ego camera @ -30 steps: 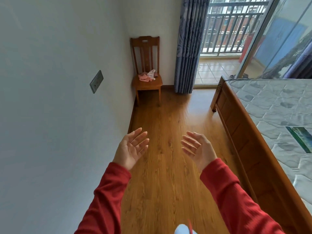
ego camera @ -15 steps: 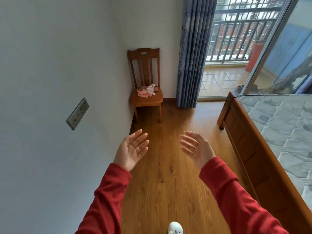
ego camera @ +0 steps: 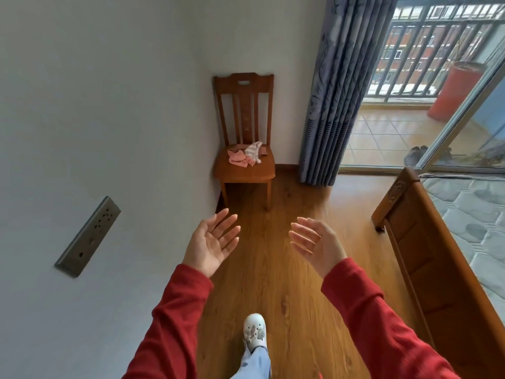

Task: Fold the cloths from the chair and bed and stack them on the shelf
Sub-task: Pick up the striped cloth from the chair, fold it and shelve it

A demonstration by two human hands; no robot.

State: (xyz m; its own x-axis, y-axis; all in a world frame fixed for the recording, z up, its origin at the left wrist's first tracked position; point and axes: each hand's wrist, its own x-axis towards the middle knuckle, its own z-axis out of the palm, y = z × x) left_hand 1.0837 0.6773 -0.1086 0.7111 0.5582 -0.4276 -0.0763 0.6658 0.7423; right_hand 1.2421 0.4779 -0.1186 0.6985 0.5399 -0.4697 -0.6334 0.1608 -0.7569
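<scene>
Both of your hands were empty: your left hand [ego camera: 210,243] was held out with the palm turned inward and the fingers spread and straight, and your right hand [ego camera: 317,243] mirrored it, fingers loosely apart, nothing between them. You carried them that way, raised and facing each other, most likely because they were readied to gather cloth from the seat ahead. The cloths [ego camera: 246,155], a pink one and a pale striped one, lay crumpled in a loose heap on the chair [ego camera: 243,170] in the corner, well apart from your hands, against the wall and just beside the curtain [ego camera: 332,105]. The bed [ego camera: 426,242] stood to your right; its mattress showed no cloth in the part visible. No shelf was in view. Your shoe [ego camera: 254,330] was planted on the floor [ego camera: 273,269] toward the chair, so by my judgement the task was at its very start, with nothing folded
</scene>
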